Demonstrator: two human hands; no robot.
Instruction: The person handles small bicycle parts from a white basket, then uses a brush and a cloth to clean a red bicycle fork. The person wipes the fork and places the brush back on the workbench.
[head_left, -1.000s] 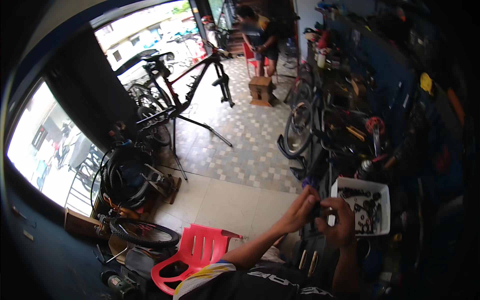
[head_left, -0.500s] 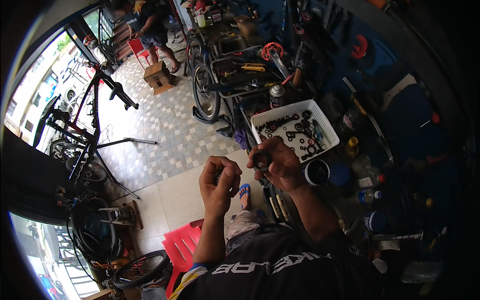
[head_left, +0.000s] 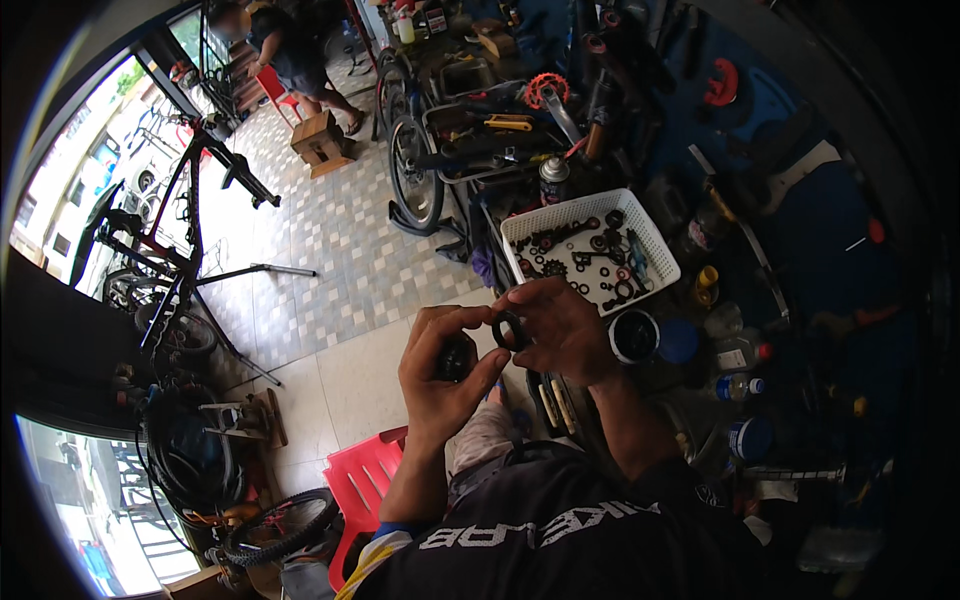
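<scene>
My right hand [head_left: 560, 332] pinches a black ring [head_left: 496, 333] at chest height, with the fingers on its right side. My left hand [head_left: 428, 372] is curled round a dark, lumpy thing [head_left: 456, 357] in its palm, too dark to name. The left index fingertip and thumb reach to the ring's left edge, and the two hands nearly meet there. Just beyond my right hand, a white perforated basket [head_left: 654, 232] holds several small dark bike parts, rings and a toothed cog among them.
A bike frame [head_left: 185, 200] hangs on a repair stand at left. A red chair [head_left: 360, 480] is close at my left side. An open tub [head_left: 634, 336], bottles [head_left: 738, 388] and a spray can [head_left: 553, 180] crowd the right. Another person [head_left: 285, 50] stands far back by a wooden stool [head_left: 320, 145].
My hands have come together. The left hand has opened its thumb and index finger toward the ring, showing the dark thing in its palm; the right hand has turned the ring.
</scene>
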